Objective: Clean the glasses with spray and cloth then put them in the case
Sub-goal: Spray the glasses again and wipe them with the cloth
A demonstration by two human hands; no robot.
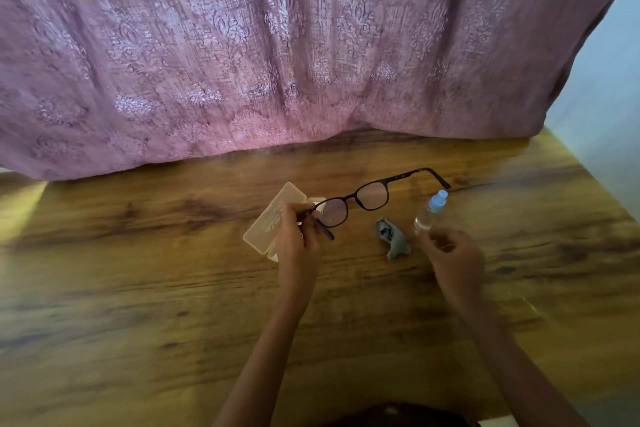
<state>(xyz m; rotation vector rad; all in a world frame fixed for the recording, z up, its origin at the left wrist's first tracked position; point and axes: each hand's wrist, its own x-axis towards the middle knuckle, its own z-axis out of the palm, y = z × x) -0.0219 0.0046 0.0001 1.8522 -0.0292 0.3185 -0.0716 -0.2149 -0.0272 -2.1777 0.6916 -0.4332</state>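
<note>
Dark-framed glasses point(360, 199) hang above the wooden table, arms unfolded, with my left hand point(298, 236) gripping the near arm at its hinge. Under that hand lies an open beige case point(273, 218), lid tilted up to the left. A crumpled grey cloth point(393, 239) lies on the table between my hands. The small clear spray bottle point(431, 210) with a blue cap stands just beyond my right hand point(450, 253). That hand's fingers are loosely curled right below the bottle's base; whether they touch it is unclear.
The wooden table point(173, 270) stretches wide to the left and toward me. A pink patterned curtain point(277, 62) drapes onto its far edge. The table's right edge point(588, 177) runs diagonally close to the bottle.
</note>
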